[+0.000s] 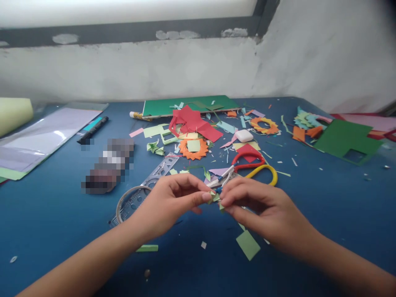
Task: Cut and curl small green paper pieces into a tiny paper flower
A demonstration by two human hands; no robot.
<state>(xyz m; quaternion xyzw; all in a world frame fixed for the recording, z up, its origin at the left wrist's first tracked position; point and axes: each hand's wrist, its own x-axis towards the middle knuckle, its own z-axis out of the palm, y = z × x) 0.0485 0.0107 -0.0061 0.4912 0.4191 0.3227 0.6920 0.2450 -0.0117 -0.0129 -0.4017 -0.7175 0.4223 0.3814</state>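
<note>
Between the fingertips of both hands is a small folded piece of light green paper (pixel 215 198). My left hand (pixel 173 200) pinches its left side, a bracelet or ring-shaped band (pixel 121 202) showing behind that wrist. My right hand (pixel 262 206) pinches the right side, and its fingers hide part of the paper. Just beyond the fingertips lie scissors (pixel 269 168) with red and yellow handles, partly covered by the right hand. A clear plastic ruler (pixel 165 165) runs under the left hand. Below the right hand rests a light green paper rectangle (pixel 248 245).
Two orange folded-paper rings (pixel 194 154) lie among scraps, red paper (pixel 188 121) and a white eraser-like block (pixel 244 135). A green board (pixel 185 106) is at the back. Dark green paper (pixel 346 140) lies right; sheets in clear plastic (pixel 55 132) and a black pen-like object (pixel 93 130) lie left.
</note>
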